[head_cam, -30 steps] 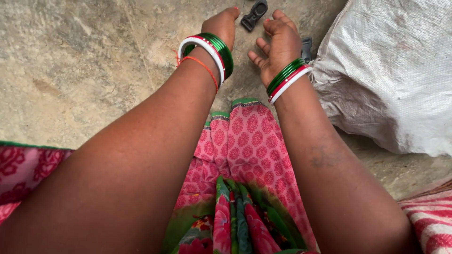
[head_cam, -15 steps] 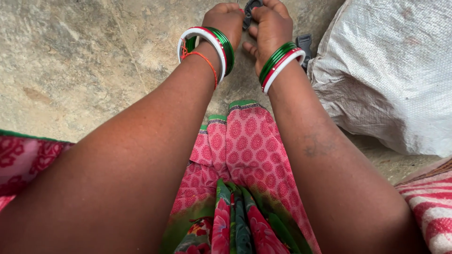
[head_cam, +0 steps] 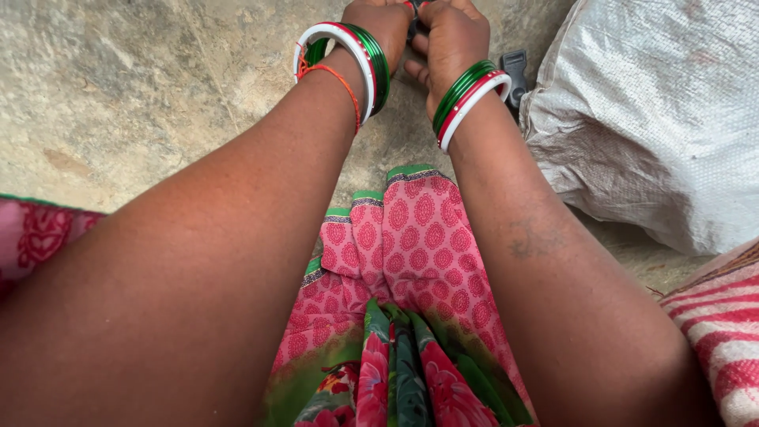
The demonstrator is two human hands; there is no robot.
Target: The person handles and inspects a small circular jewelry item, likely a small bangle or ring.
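**Fingers of both hands closed on a small black plastic clip at the top edge of view**

Fingers [head_cam: 417, 41] of both hands are curled inward and pressed together around a small black plastic clip [head_cam: 414, 22]; only a sliver of it shows between the knuckles, at the very top of the head view, above the floor. Fingertips are cut off by the frame edge, so the exact pinch cannot be told.

Rough grey-brown stone floor [head_cam: 142, 87] fills the upper left and runs under both hands. White woven plastic sack [head_cam: 656, 119] lies at the right, crumpled, its left edge just beside the right wrist. Pink patterned cloth with green border [head_cam: 403, 245] covers the lap between the forearms. Red-and-white striped cloth [head_cam: 723, 332] shows at the lower right corner.

Left hand [head_cam: 383, 24] and right hand [head_cam: 452, 35] touch each other at the knuckles, both forearms stretched forward from the body. Left wrist: stack of green, red and white bangles [head_cam: 344, 51], plus a thin orange thread [head_cam: 340, 79] just behind it. Right wrist: a like stack of green, red and white bangles [head_cam: 468, 99].

Second black plastic buckle piece [head_cam: 515, 73] lies on the floor between the right wrist and the sack, touching neither hand.
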